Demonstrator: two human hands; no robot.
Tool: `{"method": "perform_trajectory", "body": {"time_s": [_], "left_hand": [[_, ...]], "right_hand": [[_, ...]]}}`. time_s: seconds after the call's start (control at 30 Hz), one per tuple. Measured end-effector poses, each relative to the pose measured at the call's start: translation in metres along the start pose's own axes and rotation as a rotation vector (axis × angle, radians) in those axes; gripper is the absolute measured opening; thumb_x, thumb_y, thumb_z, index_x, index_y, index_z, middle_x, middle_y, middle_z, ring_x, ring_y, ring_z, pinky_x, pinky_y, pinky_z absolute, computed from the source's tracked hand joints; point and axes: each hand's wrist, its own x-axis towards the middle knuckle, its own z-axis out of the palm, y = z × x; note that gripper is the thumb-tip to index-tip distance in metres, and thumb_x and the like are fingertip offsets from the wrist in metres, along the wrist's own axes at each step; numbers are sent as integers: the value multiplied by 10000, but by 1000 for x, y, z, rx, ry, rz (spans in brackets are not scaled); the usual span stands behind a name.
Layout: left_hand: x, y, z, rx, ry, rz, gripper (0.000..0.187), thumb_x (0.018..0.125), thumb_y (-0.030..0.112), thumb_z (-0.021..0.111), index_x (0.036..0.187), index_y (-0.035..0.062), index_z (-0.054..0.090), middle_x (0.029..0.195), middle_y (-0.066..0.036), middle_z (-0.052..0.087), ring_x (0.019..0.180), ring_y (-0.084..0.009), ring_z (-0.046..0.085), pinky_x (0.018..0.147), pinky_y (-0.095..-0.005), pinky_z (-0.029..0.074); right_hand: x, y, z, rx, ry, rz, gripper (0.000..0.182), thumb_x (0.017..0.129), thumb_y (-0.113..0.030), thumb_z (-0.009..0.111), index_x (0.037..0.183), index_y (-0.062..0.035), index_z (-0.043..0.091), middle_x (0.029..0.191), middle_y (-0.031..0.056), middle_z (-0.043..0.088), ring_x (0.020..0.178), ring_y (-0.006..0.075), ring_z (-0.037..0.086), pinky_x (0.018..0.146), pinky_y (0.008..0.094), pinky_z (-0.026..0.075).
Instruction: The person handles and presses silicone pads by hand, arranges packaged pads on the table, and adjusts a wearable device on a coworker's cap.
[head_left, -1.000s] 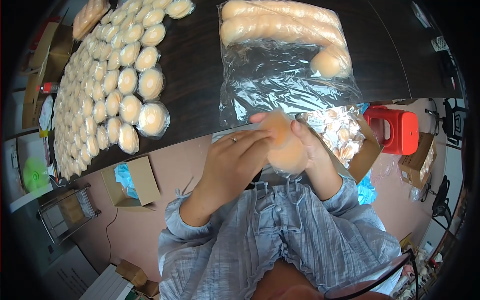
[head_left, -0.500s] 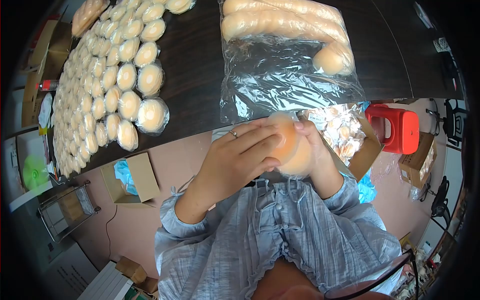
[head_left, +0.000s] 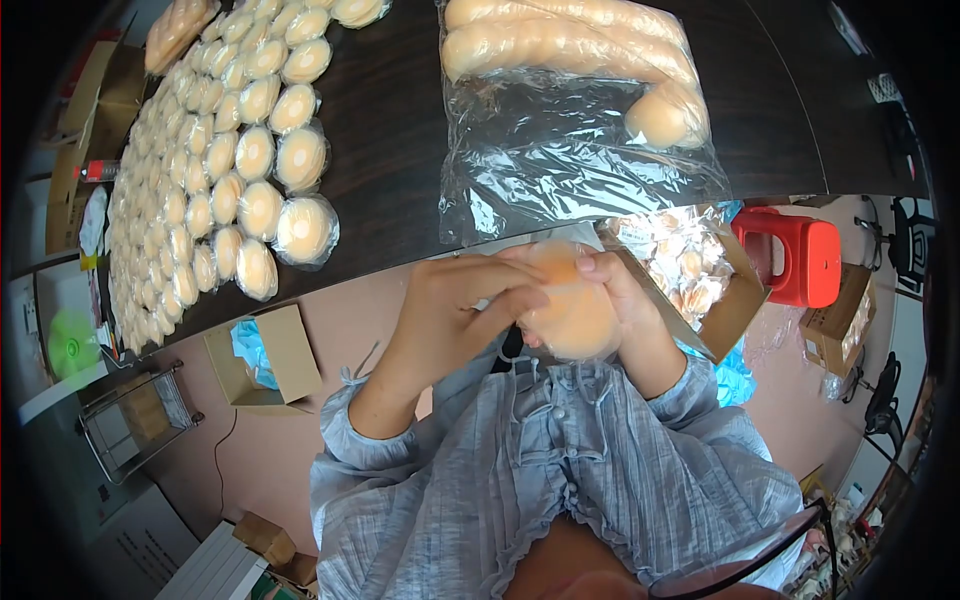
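Peach-coloured round discs in clear film (head_left: 572, 318) are held in front of my chest, just below the table edge. My right hand (head_left: 632, 305) grips them from the right side, thumb near their top. From the left, my left hand (head_left: 465, 305) has its fingers bent over their upper left part, thumb and fingertips at the film. Whether the left fingers pinch a piece is too blurred to tell. Beyond my hands lies a large clear plastic bag (head_left: 560, 130) holding rows of similar discs, with one round stack (head_left: 665, 115) at its right.
Many wrapped round stacks (head_left: 255, 155) cover the left part of the dark table (head_left: 385, 150). Below the table edge are an open box of wrapped pieces (head_left: 735, 305), a red plastic container (head_left: 790, 255), a box with blue plastic (head_left: 290, 350) and a wire cart (head_left: 135, 415).
My left hand has shifted slightly left, and its thumb has lifted up across the discs. The discs have turned a little, showing more of their lower face. My right hand has moved little.
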Motion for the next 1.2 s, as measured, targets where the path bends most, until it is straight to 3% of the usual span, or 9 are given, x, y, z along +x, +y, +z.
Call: {"method": "perform_trajectory", "body": {"time_s": [0.1, 0.27, 0.47, 0.63, 0.77, 0.93, 1.1, 1.2], "left_hand": [[1, 6, -2, -54, 21, -129, 119, 699, 10, 693, 817, 20, 676, 743, -23, 665, 518, -111, 502, 559, -244, 454], [-2, 3, 4, 24, 85, -16, 78, 722, 5, 680, 794, 26, 661, 743, -21, 660, 522, -114, 498, 512, -246, 419], [-3, 7, 5, 37, 41, -42, 53, 745, 21, 652, 794, 35, 636, 778, -19, 658, 544, -138, 531, 524, -240, 425], [-2, 13, 5, 297, 64, 10, 91, 735, 24, 640, 819, 50, 616, 832, -20, 653, 621, -163, 582, 556, -239, 444], [2, 8, 6, 312, 35, 207, 164, 700, 18, 652, 855, 58, 614, 880, -28, 651, 701, -183, 609, 584, -248, 457], [3, 7, 19, 291, 187, 185, 179, 632, -28, 668, 799, 30, 640, 871, -53, 674, 674, -178, 601, 612, -242, 456], [-3, 6, 12, 344, 121, 153, 162, 696, 22, 656, 849, 54, 612, 920, -37, 651, 726, -182, 613, 595, -265, 464], [-4, 8, 12, 287, 136, 110, 169, 667, 3, 667, 825, 49, 628, 958, -51, 658, 708, -182, 611, 607, -260, 465]], "right_hand": [[-1, -3, 5, 80, 51, 20, 628, 765, -251, 514, 1257, 123, 400, 1043, 286, 561, 773, 341, 612, 585, 398, 552], [2, 0, 12, 98, 135, -12, 629, 760, -249, 520, 1258, 117, 403, 1040, 291, 564, 723, 351, 613, 588, 394, 553], [2, -3, 10, 29, 134, -16, 624, 763, -252, 518, 1267, 99, 407, 1029, 286, 575, 704, 359, 612, 582, 392, 551], [-3, -4, 6, 81, 94, 39, 597, 792, -266, 507, 1269, 81, 410, 1015, 281, 578, 717, 357, 614, 594, 397, 549], [-10, -2, 10, 59, 208, 5, 570, 833, -287, 486, 1263, 79, 408, 1014, 275, 580, 724, 358, 616, 608, 398, 547], [-3, 3, 3, -69, 277, -32, 549, 868, -313, 456, 1251, 78, 412, 1027, 278, 577, 737, 373, 618, 622, 408, 547], [5, 1, 20, -29, 248, -65, 558, 871, -338, 460, 1239, 80, 422, 1017, 289, 577, 752, 377, 622, 628, 423, 548], [3, -1, 19, -50, 187, -49, 563, 869, -348, 463, 1232, 82, 427, 1011, 288, 579, 751, 371, 624, 628, 427, 548]]}}
